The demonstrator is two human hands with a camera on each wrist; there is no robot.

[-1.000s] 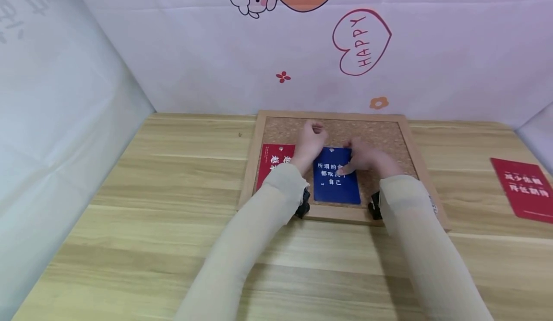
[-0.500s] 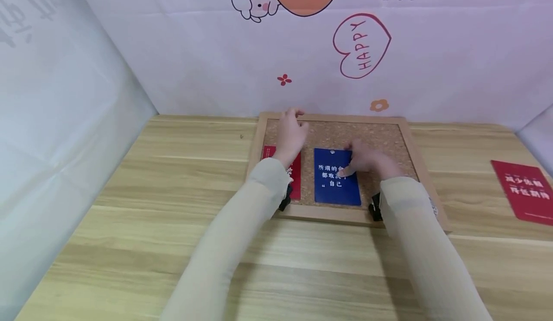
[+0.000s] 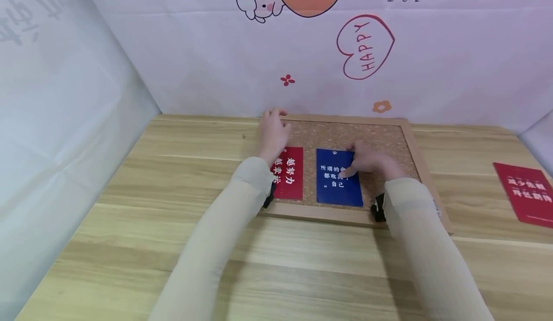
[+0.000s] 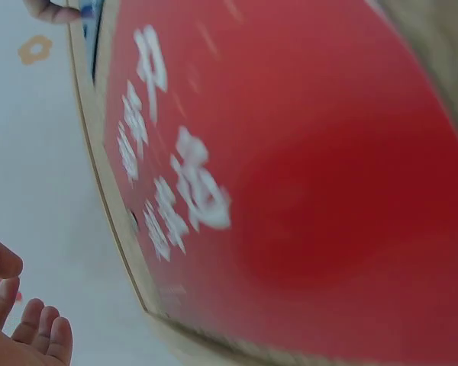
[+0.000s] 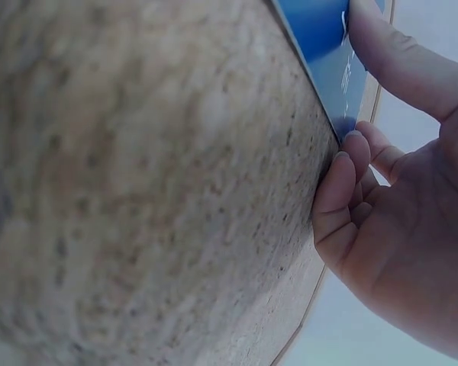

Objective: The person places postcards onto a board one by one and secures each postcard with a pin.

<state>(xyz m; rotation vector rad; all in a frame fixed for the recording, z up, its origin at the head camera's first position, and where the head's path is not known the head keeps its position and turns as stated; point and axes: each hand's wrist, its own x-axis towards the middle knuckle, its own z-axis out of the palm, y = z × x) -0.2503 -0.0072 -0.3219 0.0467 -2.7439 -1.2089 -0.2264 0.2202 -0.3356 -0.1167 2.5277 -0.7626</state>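
Where the right grip (image 3: 372, 160) rests, one card (image 3: 331, 179) reads “自己”.

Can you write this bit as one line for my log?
left hand: near red card | right hand: touching blue card | corkboard: red card, blue card | table: second red card, right of corkboard

1. Blue card (image 3: 330, 179): is lying face up nr board ctr, showing 3 rows white Chinese txt; R hand (image 3: 373, 161) is holding it, thumb on face, fingertips at top R corner.
2. Red card (image 3: 295, 189): is lying L of blue 1, apart, showing 2 cols white txt; L side's partly hidden.
3. Cork board (image 3: 309, 186): wood-framed, is sitting under both.
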